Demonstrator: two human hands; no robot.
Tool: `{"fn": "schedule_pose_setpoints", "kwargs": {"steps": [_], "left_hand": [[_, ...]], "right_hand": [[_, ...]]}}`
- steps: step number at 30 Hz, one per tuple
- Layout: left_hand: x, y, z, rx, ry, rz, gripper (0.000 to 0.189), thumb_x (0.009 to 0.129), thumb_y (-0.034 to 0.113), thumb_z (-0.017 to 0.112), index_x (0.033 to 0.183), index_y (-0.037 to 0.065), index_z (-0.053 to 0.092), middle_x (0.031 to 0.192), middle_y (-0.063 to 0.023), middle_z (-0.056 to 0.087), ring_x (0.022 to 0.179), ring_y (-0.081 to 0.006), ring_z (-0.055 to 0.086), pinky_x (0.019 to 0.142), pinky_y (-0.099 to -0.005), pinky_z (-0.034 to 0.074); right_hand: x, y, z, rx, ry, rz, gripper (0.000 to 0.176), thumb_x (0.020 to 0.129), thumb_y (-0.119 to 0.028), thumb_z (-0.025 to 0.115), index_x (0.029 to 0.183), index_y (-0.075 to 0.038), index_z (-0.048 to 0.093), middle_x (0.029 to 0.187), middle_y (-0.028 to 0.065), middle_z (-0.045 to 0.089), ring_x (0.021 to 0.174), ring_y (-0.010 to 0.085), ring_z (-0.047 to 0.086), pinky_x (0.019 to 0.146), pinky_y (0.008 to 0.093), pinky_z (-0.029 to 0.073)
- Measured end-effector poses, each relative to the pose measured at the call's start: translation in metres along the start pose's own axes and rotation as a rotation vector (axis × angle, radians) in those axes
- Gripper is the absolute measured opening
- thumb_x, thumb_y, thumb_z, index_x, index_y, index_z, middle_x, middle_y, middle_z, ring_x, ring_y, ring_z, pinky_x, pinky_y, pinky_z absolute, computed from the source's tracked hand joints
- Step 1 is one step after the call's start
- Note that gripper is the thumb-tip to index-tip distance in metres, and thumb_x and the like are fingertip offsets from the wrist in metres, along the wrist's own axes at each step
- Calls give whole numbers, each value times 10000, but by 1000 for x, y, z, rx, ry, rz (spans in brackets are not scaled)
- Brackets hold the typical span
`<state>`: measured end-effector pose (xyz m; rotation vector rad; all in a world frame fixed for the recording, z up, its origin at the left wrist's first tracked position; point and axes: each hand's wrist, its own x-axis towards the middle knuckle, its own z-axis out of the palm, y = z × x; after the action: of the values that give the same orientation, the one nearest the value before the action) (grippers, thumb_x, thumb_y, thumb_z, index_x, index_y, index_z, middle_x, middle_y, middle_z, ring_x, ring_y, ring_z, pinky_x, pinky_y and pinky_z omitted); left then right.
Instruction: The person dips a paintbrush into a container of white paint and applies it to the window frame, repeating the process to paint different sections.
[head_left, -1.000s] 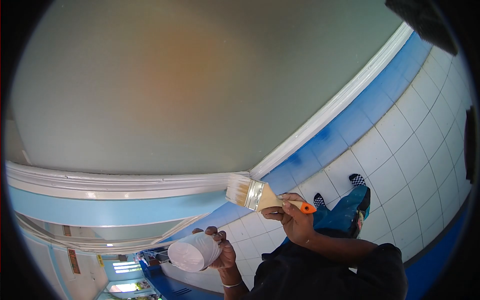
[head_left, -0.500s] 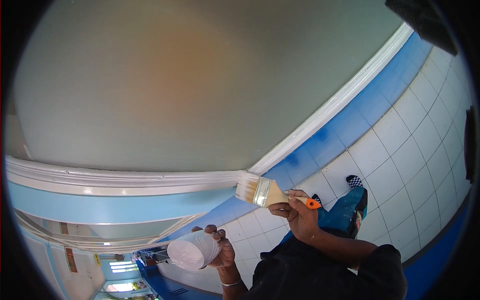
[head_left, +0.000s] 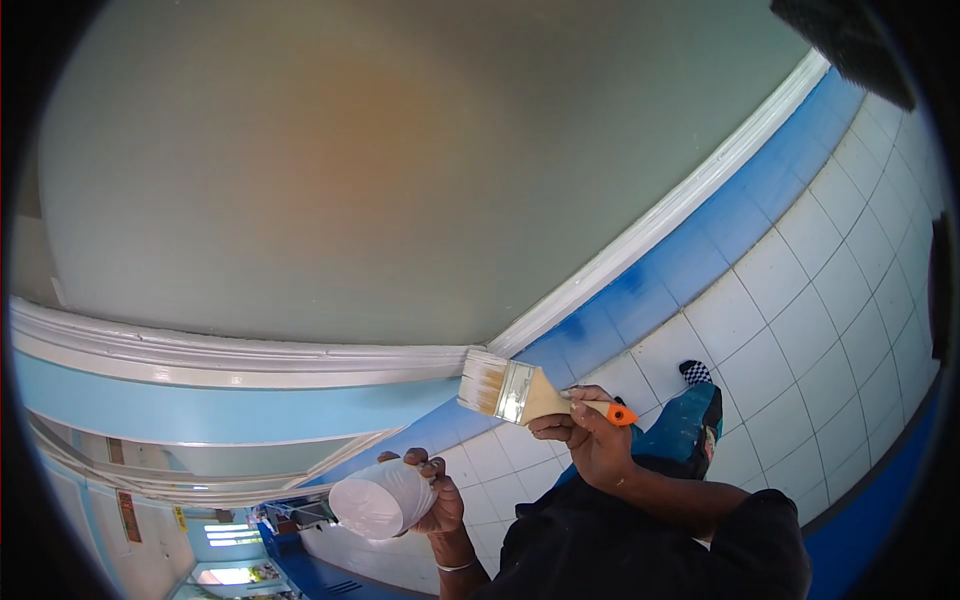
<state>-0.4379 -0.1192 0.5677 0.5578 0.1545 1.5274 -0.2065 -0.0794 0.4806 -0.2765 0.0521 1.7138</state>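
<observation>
My right hand point(head_left: 590, 430) is closed round the wooden handle of a wide paintbrush point(head_left: 515, 390) with an orange tip. White paint coats the brush's bristles, which are right at the corner of the white trim point(head_left: 250, 362) framing a grey-green panel point(head_left: 300, 200). Lower left, my left hand point(head_left: 440, 497) wraps its fingers round a white cup point(head_left: 375, 500). The cup appears tilted, its pale round end towards me. A thin light band circles the left wrist.
Light blue wall point(head_left: 200, 405) runs below the trim, and a darker blue band point(head_left: 640, 290) borders the white floor tiles point(head_left: 760, 350). My leg point(head_left: 680, 430) and checkered sock point(head_left: 695, 373) show beyond the brush. Bright windows point(head_left: 230, 535) lie far off, lower left.
The brush and right hand have shifted slightly left and down in view, the bristles staying near the trim corner. The cup has moved a little left with my left hand.
</observation>
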Motion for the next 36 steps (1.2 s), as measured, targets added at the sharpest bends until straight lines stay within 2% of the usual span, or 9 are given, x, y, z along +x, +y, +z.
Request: {"fn": "schedule_pose_setpoints", "kwargs": {"steps": [9, 11, 15, 21, 23, 26, 28, 33, 36], "left_hand": [[4, -1, -3, -13, -25, 87, 924, 747, 287, 922, 1505, 210, 400, 1408, -184, 445, 1305, -412, 488, 1094, -479, 507], [8, -8, 2, -29, -27, 108, 930, 739, 298, 927, 1504, 218, 405, 1407, -184, 448, 1312, -414, 485, 1095, -481, 507], [1, -35, -11, -57, -56, 195, 968, 734, 384, 920, 1512, 147, 395, 1448, -192, 429, 1311, -421, 484, 1082, -480, 512], [-17, -76, -29, -101, 73, 292, 979, 744, 386, 897, 1509, 64, 377, 1444, -228, 500, 1318, -459, 516, 1048, -537, 514], [-26, -86, -28, -156, 118, 322, 948, 770, 429, 863, 1515, 90, 384, 1462, -233, 502, 1273, -476, 534, 967, -574, 547], [-27, -96, -56, -236, 199, 295, 912, 823, 456, 807, 1539, 101, 368, 1513, -217, 468, 1341, -466, 490, 1034, -605, 505], [-17, -87, -32, -106, 58, 280, 958, 769, 436, 868, 1525, 108, 380, 1462, -198, 491, 1322, -426, 507, 1079, -543, 485], [-11, -80, 5, -4, -29, 214, 948, 746, 472, 884, 1495, 109, 429, 1464, -123, 524, 1313, -316, 545, 1066, -480, 484], [-17, -82, 5, -116, -36, 159, 943, 829, 615, 748, 1535, 106, 385, 1538, -145, 457, 1387, -323, 482, 1105, -504, 451]], "right_hand": [[-29, -60, 20, -272, -3, -56, 193, 954, -32, 580, 1128, 31, 528, 1022, 261, 674, 777, 377, 723, 722, 458, 621], [-22, -77, 38, -384, -64, -235, 275, 862, -37, 679, 1084, -31, 517, 983, 172, 645, 773, 309, 701, 639, 456, 613], [1, -101, 77, -542, -79, -200, 296, 797, -21, 702, 1027, -45, 517, 974, 100, 605, 855, 217, 635, 835, 370, 552], [2, -131, 216, -475, -521, -397, 321, 779, -14, 732, 1053, -22, 565, 980, 94, 628, 945, 203, 648, 913, 361, 521], [11, -132, 216, -609, -608, -394, 361, 755, 7, 765, 1067, -13, 584, 1002, 103, 644, 936, 197, 660, 870, 345, 533], [-3, -128, 238, -738, -678, -275, 411, 725, 37, 803, 1077, -1, 596, 1011, 111, 657, 876, 186, 671, 794, 323, 548], [-11, -124, 263, -739, -740, -215, 360, 753, 117, 791, 1048, 10, 615, 981, 129, 672, 847, 166, 690, 715, 287, 579], [-39, -114, 318, -1183, -907, -234, 327, 762, 15, 866, 1004, 16, 645, 970, 121, 690, 873, 150, 686, 731, 290, 569], [-60, -101, 333, -1311, -977, -377, 295, 767, -20, 876, 959, 21, 655, 877, 130, 706, 813, 146, 699, 689, 279, 555]]}}
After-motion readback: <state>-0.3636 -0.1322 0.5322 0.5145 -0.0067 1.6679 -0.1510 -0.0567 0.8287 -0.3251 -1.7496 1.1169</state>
